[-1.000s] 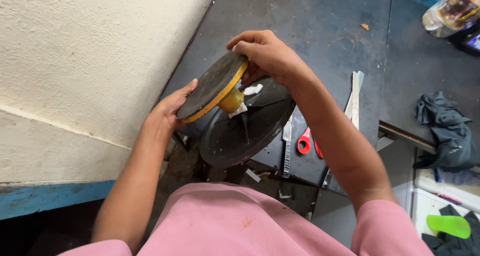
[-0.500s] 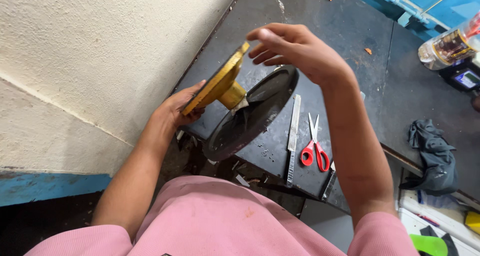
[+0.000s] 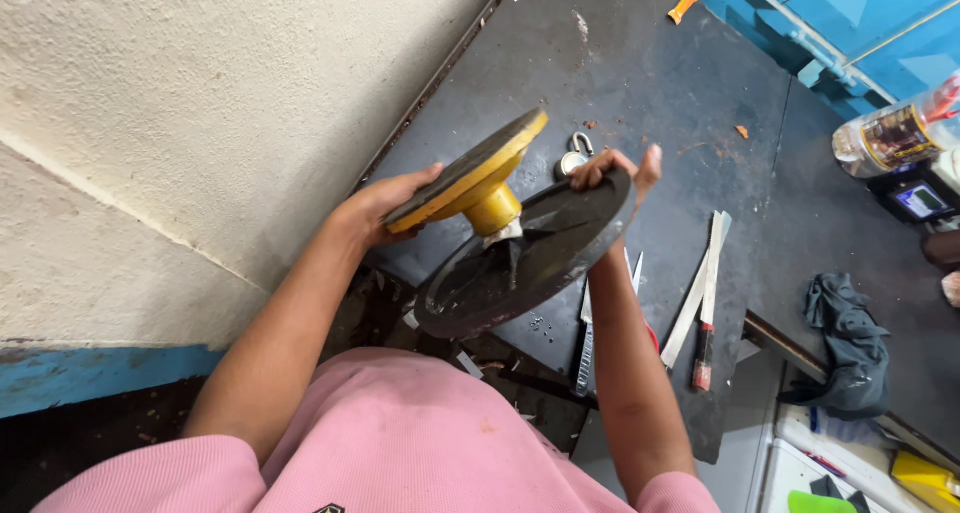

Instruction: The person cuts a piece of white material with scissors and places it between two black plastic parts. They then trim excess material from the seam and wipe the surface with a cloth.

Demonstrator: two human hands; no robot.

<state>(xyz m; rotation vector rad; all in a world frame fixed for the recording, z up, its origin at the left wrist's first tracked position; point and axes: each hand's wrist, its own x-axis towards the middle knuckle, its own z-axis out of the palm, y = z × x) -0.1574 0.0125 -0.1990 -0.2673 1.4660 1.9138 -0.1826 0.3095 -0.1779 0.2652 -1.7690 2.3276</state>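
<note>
A tilted assembly of two discs is held up over a dark workbench (image 3: 640,83). The upper disc (image 3: 470,173) is yellow with a dark top face and a yellow hub. The lower disc (image 3: 530,258) is black and wider. My left hand (image 3: 385,208) grips the near edge of the yellow disc. My right hand (image 3: 610,173) holds the far rim of the black disc, fingers curled over it. A small padlock (image 3: 575,153) lies on the bench just behind the discs.
A rough cream wall (image 3: 200,103) runs along the left. On the bench to the right lie a metal file (image 3: 585,343), flat white strips (image 3: 700,283), a red-tipped tool (image 3: 705,353) and a dark rag (image 3: 845,348). A plastic bottle (image 3: 895,133) sits at the far right.
My right hand moved from the yellow disc's top edge down to the black disc's far rim. The discs now sit flatter. The padlock has come into view; the scissors are now hidden.
</note>
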